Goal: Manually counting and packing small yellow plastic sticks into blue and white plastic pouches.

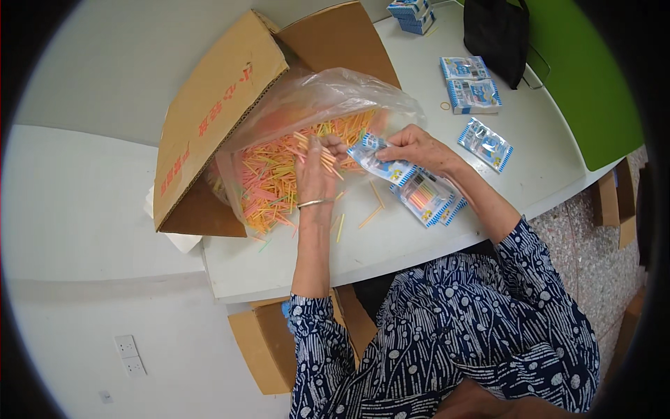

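My left hand (318, 171), a bangle on its wrist, is closed around several thin pastel sticks (328, 162) that poke out past the fingers. Just to its right, my right hand (416, 149) pinches a small blue-and-white plastic packet (391, 167) by its upper part. The packet's near end faces the left fingertips. On the table below the right hand lies a clear-fronted packet (424, 197) with coloured sticks inside, overlapping another. Behind my left hand, a heap of pink, orange and yellow sticks (269, 178) spills from a clear plastic bag (342, 87).
The bag comes out of a tipped cardboard box (216, 119) on the white table (272, 269). Loose sticks (372, 215) lie near the hands. Flat packets (486, 144), a packet stack (474, 95), a rubber band (445, 106) and a black bag (497, 38) are at the right.
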A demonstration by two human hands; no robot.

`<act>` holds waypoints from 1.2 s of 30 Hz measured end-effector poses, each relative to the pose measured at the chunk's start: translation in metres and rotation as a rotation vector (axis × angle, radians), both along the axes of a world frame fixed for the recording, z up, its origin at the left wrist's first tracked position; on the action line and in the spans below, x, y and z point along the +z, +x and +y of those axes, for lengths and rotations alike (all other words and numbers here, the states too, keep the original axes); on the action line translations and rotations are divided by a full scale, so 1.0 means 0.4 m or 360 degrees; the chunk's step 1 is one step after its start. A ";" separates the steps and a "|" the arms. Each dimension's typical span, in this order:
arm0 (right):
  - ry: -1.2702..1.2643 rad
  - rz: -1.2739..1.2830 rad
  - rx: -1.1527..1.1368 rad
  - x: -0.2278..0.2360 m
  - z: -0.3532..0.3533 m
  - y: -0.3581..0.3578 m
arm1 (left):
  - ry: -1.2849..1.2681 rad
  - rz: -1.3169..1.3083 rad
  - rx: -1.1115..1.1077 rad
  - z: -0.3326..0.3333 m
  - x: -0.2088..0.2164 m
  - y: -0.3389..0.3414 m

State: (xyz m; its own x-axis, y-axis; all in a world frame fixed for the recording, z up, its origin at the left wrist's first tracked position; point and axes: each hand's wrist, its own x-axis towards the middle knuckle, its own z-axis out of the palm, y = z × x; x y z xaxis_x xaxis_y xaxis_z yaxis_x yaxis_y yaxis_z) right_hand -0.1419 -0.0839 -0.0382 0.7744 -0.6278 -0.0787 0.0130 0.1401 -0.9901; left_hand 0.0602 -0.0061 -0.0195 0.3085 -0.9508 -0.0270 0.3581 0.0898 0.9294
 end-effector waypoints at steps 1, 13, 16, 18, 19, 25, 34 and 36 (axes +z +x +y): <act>0.0123 -0.0071 0.0082 -0.003 0.002 0.000 | -0.0090 0.0037 0.0046 -0.003 0.010 -0.008; 0.0482 -0.0044 0.0388 -0.020 0.011 -0.008 | -0.0435 0.0094 -0.0087 -0.024 0.041 -0.082; 0.0491 -0.0074 0.0385 -0.025 0.012 -0.012 | -0.0461 0.0132 -0.0082 -0.021 0.049 -0.093; 0.0516 -0.0082 0.0385 -0.032 0.011 -0.009 | -0.0466 0.0171 -0.0068 -0.018 0.061 -0.098; 0.0541 -0.0089 0.0386 -0.036 0.011 -0.008 | -0.0474 0.0168 -0.0028 -0.017 0.067 -0.096; 0.0592 -0.0135 0.0403 -0.027 0.016 -0.010 | -0.0470 0.0121 -0.0019 -0.015 0.050 -0.103; 0.0576 -0.0150 0.0359 -0.022 0.019 -0.026 | -0.0315 -0.0213 -0.0163 0.013 0.022 -0.146; 0.0588 -0.0157 0.0354 -0.022 0.021 -0.024 | -0.0311 -0.0242 -0.0146 0.016 0.017 -0.141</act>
